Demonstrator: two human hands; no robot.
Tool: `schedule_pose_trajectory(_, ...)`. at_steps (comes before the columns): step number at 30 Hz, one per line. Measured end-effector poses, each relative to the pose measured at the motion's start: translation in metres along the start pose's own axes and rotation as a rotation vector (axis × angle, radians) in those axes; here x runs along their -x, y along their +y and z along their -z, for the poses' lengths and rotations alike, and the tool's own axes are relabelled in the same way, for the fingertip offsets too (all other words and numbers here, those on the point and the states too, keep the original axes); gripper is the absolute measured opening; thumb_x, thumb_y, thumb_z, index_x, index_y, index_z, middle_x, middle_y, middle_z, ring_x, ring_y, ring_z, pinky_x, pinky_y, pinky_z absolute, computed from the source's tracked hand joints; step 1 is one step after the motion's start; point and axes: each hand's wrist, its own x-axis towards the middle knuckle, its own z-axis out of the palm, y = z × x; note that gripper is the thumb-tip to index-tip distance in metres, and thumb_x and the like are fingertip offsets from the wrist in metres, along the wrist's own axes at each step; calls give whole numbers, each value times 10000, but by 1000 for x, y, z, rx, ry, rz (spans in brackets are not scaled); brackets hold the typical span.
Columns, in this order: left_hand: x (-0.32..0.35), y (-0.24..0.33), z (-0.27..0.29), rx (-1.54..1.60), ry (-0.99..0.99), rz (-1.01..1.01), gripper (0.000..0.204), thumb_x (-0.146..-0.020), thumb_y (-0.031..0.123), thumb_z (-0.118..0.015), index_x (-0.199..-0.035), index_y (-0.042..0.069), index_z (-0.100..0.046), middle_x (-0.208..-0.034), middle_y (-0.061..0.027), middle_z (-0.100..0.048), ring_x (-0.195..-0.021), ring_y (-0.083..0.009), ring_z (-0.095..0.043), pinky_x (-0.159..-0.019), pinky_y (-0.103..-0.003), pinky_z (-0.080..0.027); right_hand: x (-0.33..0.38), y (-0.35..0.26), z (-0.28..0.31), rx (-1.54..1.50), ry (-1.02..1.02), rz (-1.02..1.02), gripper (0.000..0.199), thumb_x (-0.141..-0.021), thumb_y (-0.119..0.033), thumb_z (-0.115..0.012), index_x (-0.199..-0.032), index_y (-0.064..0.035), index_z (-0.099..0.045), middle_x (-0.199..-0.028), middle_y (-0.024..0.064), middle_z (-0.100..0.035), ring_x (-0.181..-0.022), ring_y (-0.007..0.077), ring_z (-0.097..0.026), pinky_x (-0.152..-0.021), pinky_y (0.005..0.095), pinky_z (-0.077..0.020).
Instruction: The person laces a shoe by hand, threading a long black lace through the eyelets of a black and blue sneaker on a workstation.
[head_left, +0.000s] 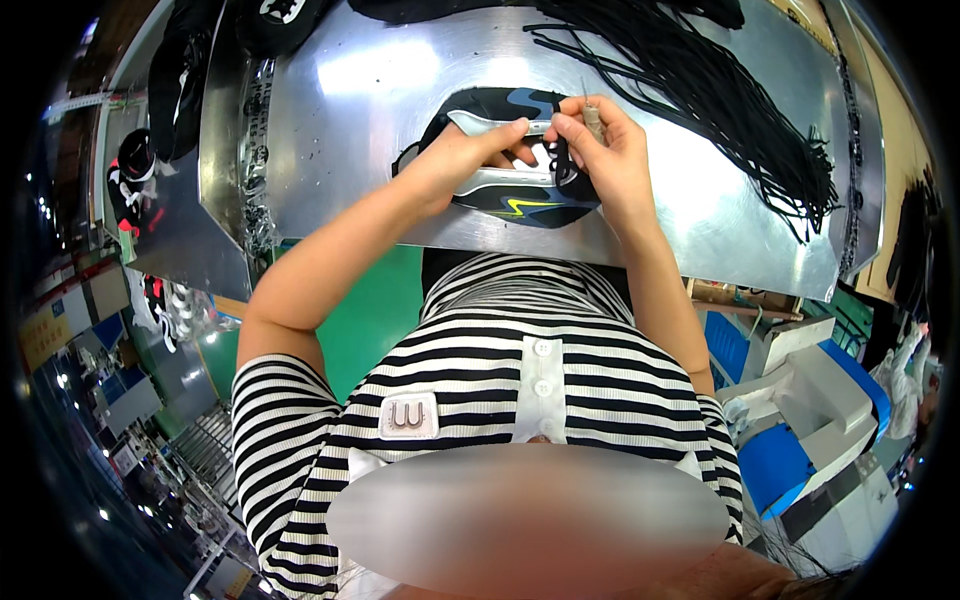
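A black shoe upper (pixel 538 213) with grey-blue and yellow markings and a pale lining lies on the metal table, close to its near edge. My left hand (pixel 468 160) is closed on it, fingers inside the opening and thumb over the lining edge. A black shoelace (pixel 563 165) runs through the eyelet area at the upper's right. At that lace, the thumb and fingertips of my right hand (pixel 615 155) are pinched together. The same hand keeps an awl-like tool (pixel 594 122) between its fingers, its thin metal shaft pointing away from me. What exactly those fingertips pinch is partly hidden.
A large bundle of black laces (pixel 715 110) spreads over the table's (pixel 330 180) right side. Dark shoe pieces (pixel 280 22) lie along the far edge and far left. A blue and white bin-like object (pixel 800 440) stands at the lower right, below table height.
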Motion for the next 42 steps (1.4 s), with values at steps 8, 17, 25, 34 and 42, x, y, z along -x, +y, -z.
schedule_pose_trajectory(8,5,1,-18,-159,141,-128,261,-887,306,-738,-838,57,-679,-663,16,-614,-588,-53,-527,-542,-232,-416,21,-1,4,171,62,-41,337,-868,-53,-701,-1163,16,-553,-851,101,-726,-759,126,-693,-685,238,-530)
schedule_pose_trajectory(17,1,0,-20,-129,66,-131,211,-914,241,-696,-831,50,-663,-740,15,-645,-627,-53,-532,-570,-224,-421,25,-6,5,346,121,-36,404,-841,-88,-735,-1175,0,-525,-819,106,-736,-745,150,-706,-680,262,-536)
schedule_pose_trajectory(25,2,0,-29,-194,201,-282,155,-855,156,-747,-882,15,-687,-759,7,-664,-661,-64,-588,-594,-231,-465,27,-2,4,619,77,156,392,-869,-111,-729,-1179,-3,-516,-814,90,-733,-702,154,-686,-648,258,-522)
schedule_pose_trajectory(34,0,-4,-29,-220,221,-325,185,-839,148,-766,-932,2,-701,-825,-8,-691,-720,-70,-616,-634,-229,-487,38,-13,14,681,105,259,152,-893,-138,-677,-956,-28,-592,-785,147,-693,-672,306,-679,-604,377,-515)
schedule_pose_trajectory(42,-1,-7,-29,-181,241,-300,164,-850,147,-751,-916,2,-711,-827,-13,-698,-728,-72,-627,-644,-226,-492,36,-13,14,659,116,236,120,-872,-122,-687,-911,-24,-630,-721,146,-683,-628,312,-671,-576,378,-516)
